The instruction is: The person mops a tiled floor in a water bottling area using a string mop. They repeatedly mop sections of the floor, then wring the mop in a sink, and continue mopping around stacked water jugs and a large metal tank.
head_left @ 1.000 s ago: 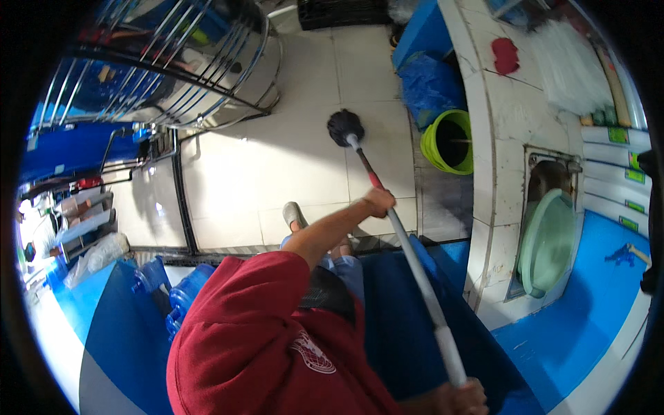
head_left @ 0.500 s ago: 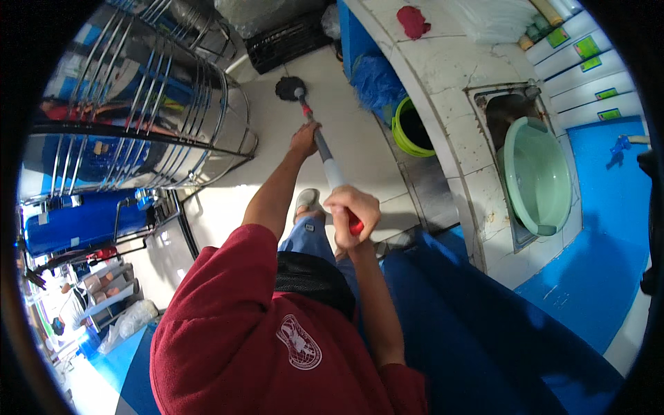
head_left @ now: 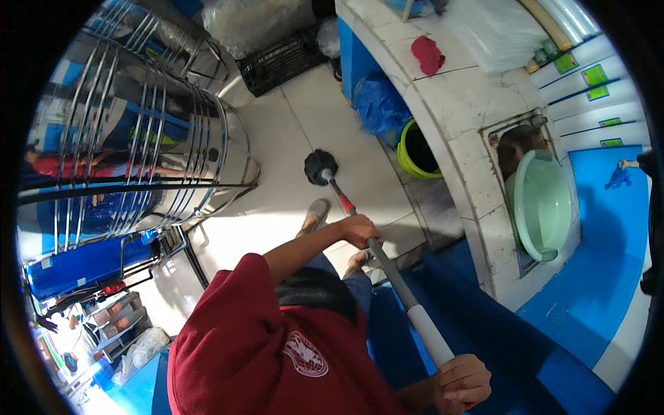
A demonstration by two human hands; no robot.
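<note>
Mop: One mop (head_left: 396, 278) is slanting across the person's front, its dark mop head (head_left: 319, 167) resting on the pale tiled floor (head_left: 277, 138), just beyond the farther-out shoe (head_left: 317, 211).
Left hand: The left hand (head_left: 358, 231) is clamping the pole (head_left: 430, 333) low down, just above its red section, fingers wrapped around it.
Right hand: The right hand (head_left: 462, 382) is closing around the pole's upper end, a bit of red showing beneath it.
Stroke: The person seems to be mopping – a floor stroke is apparently in hand, with both arms sharing the work.
Next stroke: It is probably calling for the lower hand steering, the upper hand steadying, and the mop head clearing that shoe.
Counter side: One lime bucket (head_left: 408, 159) is standing beside the counter's base, near one blue bag (head_left: 382, 111); one pale green basin (head_left: 545, 207) is leaning partly over one sink (head_left: 510, 124); one red cloth (head_left: 427, 55) is lying on top.
Beyond: One black crate (head_left: 283, 62) is sitting past the mop head.
Count: Two hands are gripping, two feet are showing – one mop between them.
</note>
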